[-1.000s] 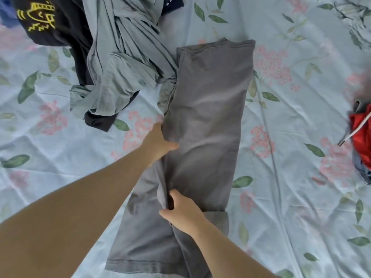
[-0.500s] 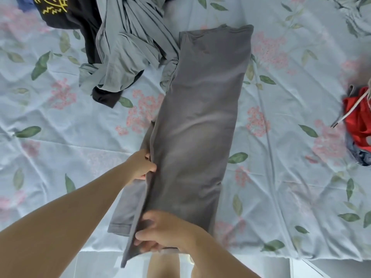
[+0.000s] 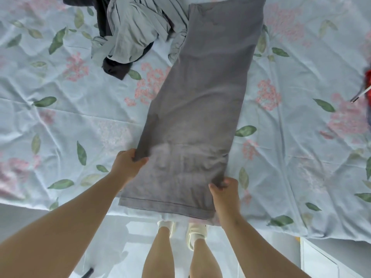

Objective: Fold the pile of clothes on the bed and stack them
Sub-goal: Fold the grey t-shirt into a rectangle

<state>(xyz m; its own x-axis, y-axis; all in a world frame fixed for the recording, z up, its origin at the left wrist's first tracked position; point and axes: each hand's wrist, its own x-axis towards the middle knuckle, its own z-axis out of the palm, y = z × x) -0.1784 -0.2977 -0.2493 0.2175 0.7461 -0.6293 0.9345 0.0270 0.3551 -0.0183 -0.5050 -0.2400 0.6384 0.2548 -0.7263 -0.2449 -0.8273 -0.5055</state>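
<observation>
Cut off: the grey garment (image 3: 200,109) runs past the top edge. A red item (image 3: 368,81) to its right is mostly out of view, kind unclear. The pile at its upper left is also cropped: one pale blue garment (image 3: 136,27) over one black garment (image 3: 114,67).

Grey garment: one, a long folded strip on the floral bed sheet (image 3: 60,117).

Hands: two. The left hand (image 3: 128,163) pinches its left edge, and the right hand (image 3: 224,193) clenches its right edge. The hem lies nearer than both grips.

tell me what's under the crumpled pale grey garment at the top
A black garment pokes out beneath the pale grey garment; the rest of it, and anything else there, is covered.
</observation>
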